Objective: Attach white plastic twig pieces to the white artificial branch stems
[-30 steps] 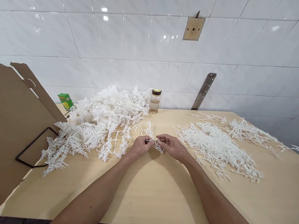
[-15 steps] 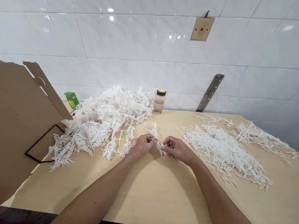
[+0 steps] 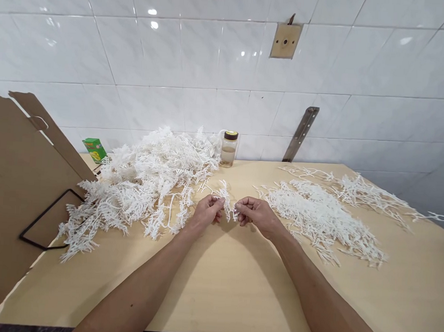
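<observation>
Over the middle of the table, my left hand (image 3: 209, 209) is closed on a white artificial branch (image 3: 226, 194) with fine, feathery twigs. Close beside it, my right hand (image 3: 252, 213) pinches the lower tip of a twig between thumb and fingertips. The fingers partly cover where each hand grips. A large tangled heap of white artificial branches (image 3: 146, 176) lies to the left of my hands. To the right is a flatter pile of small white sprigs (image 3: 320, 219), and behind it lie barer white stems (image 3: 374, 195).
A lidded jar of liquid (image 3: 228, 150) stands at the back by the tiled wall. At the left are a green box (image 3: 94, 150), a cardboard sheet (image 3: 25, 189) and a black wire frame (image 3: 33, 229). A metal bracket (image 3: 302, 133) leans on the wall.
The view has shifted slightly, so the scene sits further left. My hands stay close together on the branch; my right hand's grip on the twig has changed a little.
</observation>
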A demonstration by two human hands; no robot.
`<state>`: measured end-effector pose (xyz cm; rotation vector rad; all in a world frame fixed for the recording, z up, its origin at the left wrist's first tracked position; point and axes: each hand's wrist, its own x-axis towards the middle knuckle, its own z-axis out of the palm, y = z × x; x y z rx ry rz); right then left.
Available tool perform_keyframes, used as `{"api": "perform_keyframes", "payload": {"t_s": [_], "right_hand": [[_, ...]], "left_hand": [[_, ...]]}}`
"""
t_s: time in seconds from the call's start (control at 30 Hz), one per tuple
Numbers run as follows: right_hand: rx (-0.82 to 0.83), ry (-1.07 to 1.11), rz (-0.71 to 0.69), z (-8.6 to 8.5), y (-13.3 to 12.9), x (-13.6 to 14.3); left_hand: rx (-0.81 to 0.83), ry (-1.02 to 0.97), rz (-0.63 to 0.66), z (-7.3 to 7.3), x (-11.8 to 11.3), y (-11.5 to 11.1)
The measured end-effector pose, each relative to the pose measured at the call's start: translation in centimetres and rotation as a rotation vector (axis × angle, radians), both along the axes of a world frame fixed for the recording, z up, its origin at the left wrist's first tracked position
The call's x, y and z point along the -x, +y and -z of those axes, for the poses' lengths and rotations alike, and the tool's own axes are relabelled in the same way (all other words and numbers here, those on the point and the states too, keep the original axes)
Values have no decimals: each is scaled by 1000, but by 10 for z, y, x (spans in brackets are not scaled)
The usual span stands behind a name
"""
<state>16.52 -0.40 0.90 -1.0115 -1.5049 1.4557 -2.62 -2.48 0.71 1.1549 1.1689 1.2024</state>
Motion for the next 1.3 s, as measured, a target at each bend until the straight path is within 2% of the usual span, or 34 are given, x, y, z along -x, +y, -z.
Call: {"api": "perform_keyframes", "payload": {"t_s": [0.13, 0.33, 0.53, 0.67, 0.9, 1.3], "right_hand": [[-3, 60, 53, 1, -2, 4], [-9, 48, 68, 3, -4, 10], [-64, 16, 175, 3, -7, 16], [-131, -4, 234, 3, -9, 21], [-147, 14, 198, 6, -8, 21], [-190, 3, 228, 2, -7, 18]], "left_hand": [[3, 26, 88, -2, -2, -3], [39, -1, 52, -2, -2, -3], [98, -96, 131, -6, -6, -6], [133, -106, 133, -10, -8, -8], [124, -101, 54, -10, -8, -8], [177, -181, 131, -14, -7, -8]]}}
